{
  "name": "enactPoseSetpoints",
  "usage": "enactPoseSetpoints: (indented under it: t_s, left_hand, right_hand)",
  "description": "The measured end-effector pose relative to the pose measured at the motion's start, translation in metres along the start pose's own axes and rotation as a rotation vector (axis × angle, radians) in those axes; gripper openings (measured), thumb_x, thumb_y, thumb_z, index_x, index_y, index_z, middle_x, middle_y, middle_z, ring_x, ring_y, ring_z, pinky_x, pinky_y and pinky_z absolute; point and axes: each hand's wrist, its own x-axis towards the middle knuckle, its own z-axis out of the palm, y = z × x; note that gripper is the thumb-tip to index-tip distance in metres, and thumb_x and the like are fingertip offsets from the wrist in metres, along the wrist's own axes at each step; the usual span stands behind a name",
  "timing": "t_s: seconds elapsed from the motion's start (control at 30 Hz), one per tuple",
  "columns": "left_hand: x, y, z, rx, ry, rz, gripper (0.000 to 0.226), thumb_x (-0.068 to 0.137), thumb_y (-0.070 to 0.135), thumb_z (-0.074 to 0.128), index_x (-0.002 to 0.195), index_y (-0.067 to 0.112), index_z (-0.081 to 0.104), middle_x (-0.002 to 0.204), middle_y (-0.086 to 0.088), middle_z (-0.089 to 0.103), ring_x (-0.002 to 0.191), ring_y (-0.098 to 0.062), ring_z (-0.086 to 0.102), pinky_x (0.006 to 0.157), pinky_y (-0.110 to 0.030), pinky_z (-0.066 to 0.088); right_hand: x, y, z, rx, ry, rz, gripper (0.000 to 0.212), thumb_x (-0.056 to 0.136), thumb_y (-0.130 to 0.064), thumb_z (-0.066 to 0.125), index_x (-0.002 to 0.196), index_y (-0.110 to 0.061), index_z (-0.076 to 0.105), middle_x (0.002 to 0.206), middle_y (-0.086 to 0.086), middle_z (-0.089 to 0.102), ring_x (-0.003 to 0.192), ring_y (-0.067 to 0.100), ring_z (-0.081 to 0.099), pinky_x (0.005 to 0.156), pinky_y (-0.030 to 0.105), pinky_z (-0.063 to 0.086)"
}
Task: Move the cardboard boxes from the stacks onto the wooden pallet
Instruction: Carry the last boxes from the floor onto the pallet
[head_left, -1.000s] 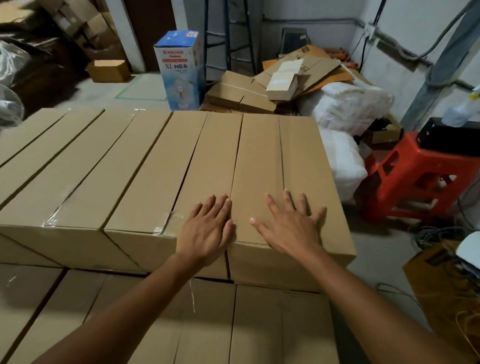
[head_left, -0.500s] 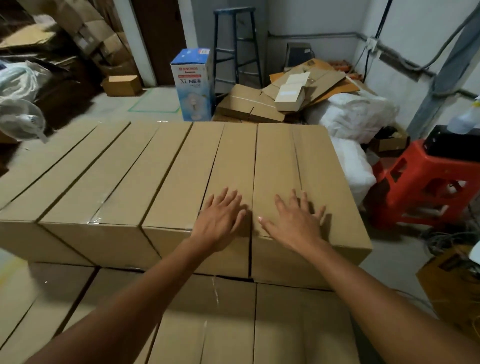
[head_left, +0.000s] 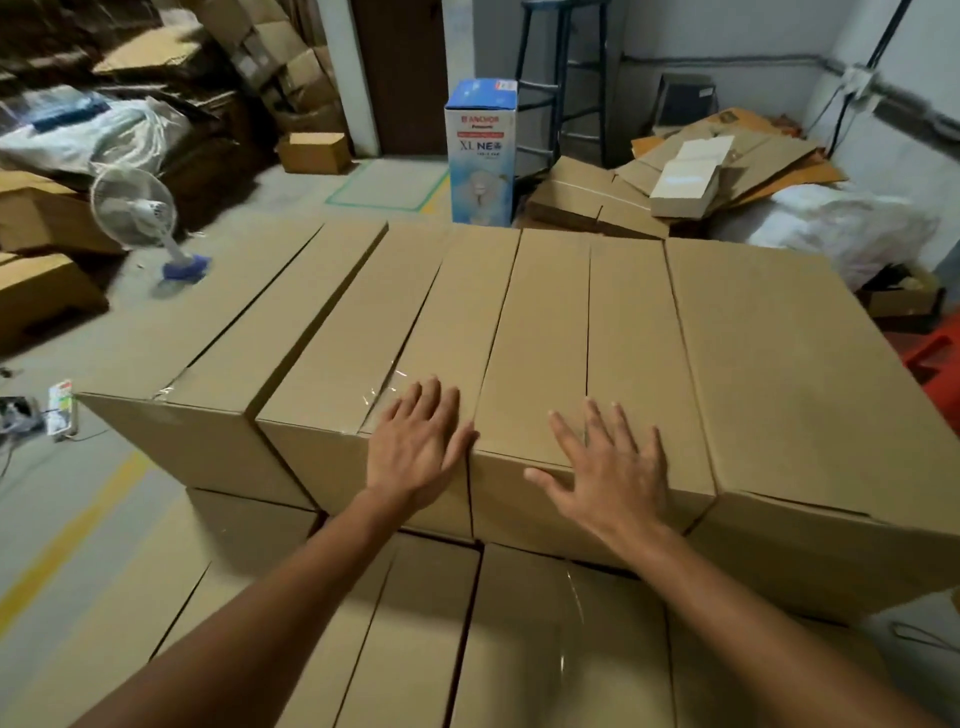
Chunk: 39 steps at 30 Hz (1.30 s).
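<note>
We see a row of long cardboard boxes (head_left: 545, 332) lying side by side atop a lower layer of boxes (head_left: 415, 649). Our left hand (head_left: 415, 447) and right hand (head_left: 608, 473) rest flat, fingers spread, grasping nothing, on 2 adjacent boxes' near ends.

Red stool (head_left: 935, 358) cut off right.

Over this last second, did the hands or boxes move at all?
Mostly the view swung left, bringing a fan into sight. The left hand and right hand stayed flat and open on the top row of boxes, now slightly further apart. Nothing was gripped or lifted.
</note>
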Motion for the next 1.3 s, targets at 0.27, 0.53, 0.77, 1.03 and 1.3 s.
enactPoseSetpoints:
  t_s: [0.27, 0.53, 0.77, 1.03, 1.3]
  left_hand:
    - [-0.001, -0.019, -0.014, -0.068, -0.044, 0.168, 0.078, 0.095, 0.059, -0.006, 0.160, 0.020, 0.015, 0.168, -0.010, 0.011, 0.155, -0.025, 0.005, 0.124, -0.042, 0.002]
    - [0.009, -0.197, -0.047, 0.031, 0.113, -0.020, 0.081, 0.094, 0.065, 0.005, 0.153, 0.020, 0.036, 0.165, -0.010, 0.023, 0.155, -0.026, 0.009, 0.122, -0.052, 0.003]
    - [0.016, -0.257, -0.032, -0.023, 0.002, 0.000, 0.102, 0.084, 0.080, -0.007, 0.151, 0.015, 0.035, 0.143, -0.018, 0.046, 0.131, -0.031, 0.045, 0.107, -0.044, 0.039]
    - [0.022, -0.269, -0.017, 0.074, -0.022, 0.040, 0.096, 0.089, 0.078, -0.004, 0.158, 0.015, 0.020, 0.155, -0.025, 0.034, 0.141, -0.037, 0.037, 0.115, -0.047, 0.035]
    - [-0.010, -0.252, -0.024, -0.050, 0.121, 0.084, 0.065, 0.104, 0.053, 0.016, 0.154, 0.015, 0.031, 0.164, -0.016, 0.023, 0.154, -0.031, 0.013, 0.123, -0.056, 0.012]
  right_hand:
    - [0.000, -0.024, -0.023, -0.010, -0.064, 0.057, 0.122, 0.057, -0.090, -0.033, 0.160, -0.039, 0.008, 0.170, 0.005, 0.007, 0.156, 0.029, 0.008, 0.118, 0.067, 0.013]
    - [0.052, -0.178, -0.041, 0.077, -0.006, -0.120, 0.098, 0.077, -0.090, 0.003, 0.159, -0.038, 0.016, 0.170, 0.006, 0.009, 0.156, 0.029, 0.002, 0.116, 0.073, 0.003]
    - [0.061, -0.196, -0.018, 0.000, -0.050, -0.003, 0.099, 0.071, -0.092, -0.010, 0.158, -0.046, 0.001, 0.170, 0.005, 0.003, 0.154, 0.040, 0.005, 0.115, 0.073, 0.006]
    - [0.064, -0.204, -0.018, -0.066, -0.064, 0.019, 0.100, 0.070, -0.090, -0.016, 0.158, -0.047, 0.006, 0.169, 0.004, 0.010, 0.153, 0.041, 0.013, 0.115, 0.072, 0.013]
    - [0.030, -0.224, -0.029, 0.015, -0.003, 0.056, 0.096, 0.079, -0.089, 0.002, 0.160, -0.038, 0.015, 0.169, 0.008, 0.013, 0.155, 0.034, 0.008, 0.115, 0.074, 0.008]
